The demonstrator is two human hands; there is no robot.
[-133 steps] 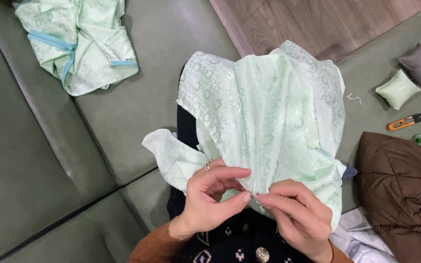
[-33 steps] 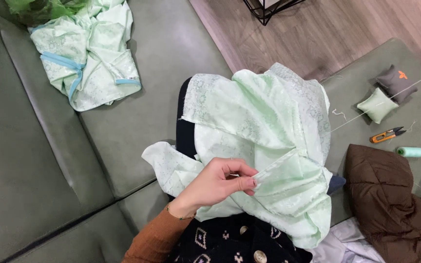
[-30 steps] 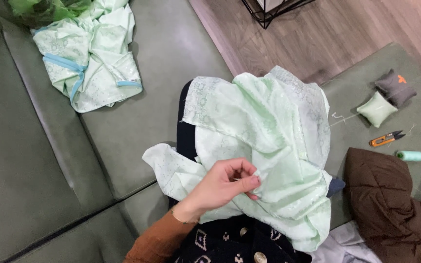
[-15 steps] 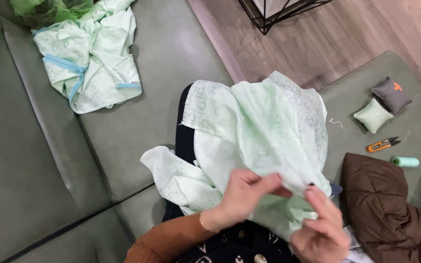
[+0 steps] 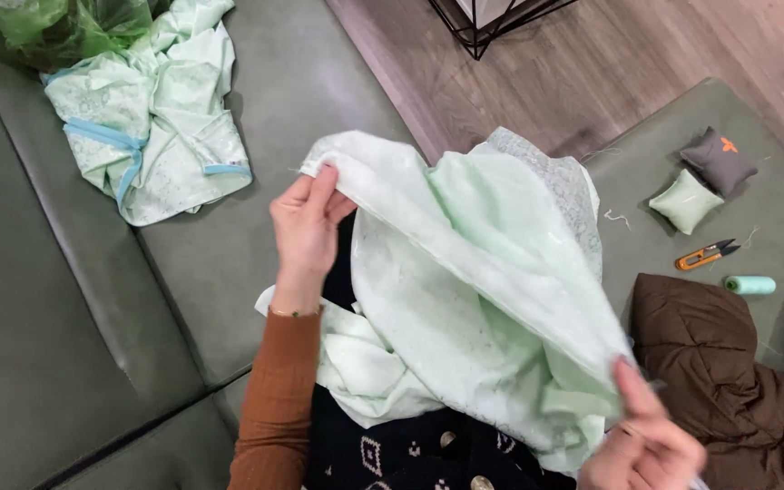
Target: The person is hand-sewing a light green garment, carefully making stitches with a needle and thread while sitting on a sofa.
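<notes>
A pale mint-green patterned fabric (image 5: pixel 474 299) lies over my lap and is stretched out between both hands. My left hand (image 5: pixel 306 227), in an orange-brown sleeve, is raised and pinches the fabric's upper left edge. My right hand (image 5: pixel 646 445) sits low at the bottom right and grips the other end of that same edge, so the edge runs taut diagonally between them. The rest of the cloth hangs in folds below.
A second mint fabric with blue trim (image 5: pixel 151 118) lies on the green sofa (image 5: pixel 38 327) at upper left beside a green plastic bag (image 5: pixel 65 27). To the right are two small cushions (image 5: pixel 705 181), orange thread snips (image 5: pixel 705 256), a mint thread spool (image 5: pixel 750 285) and a brown jacket (image 5: pixel 728 363).
My left hand rose from my lap up and left, lifting the fabric's edge. My right hand came back into view and took the other end, pulling the edge taut.
</notes>
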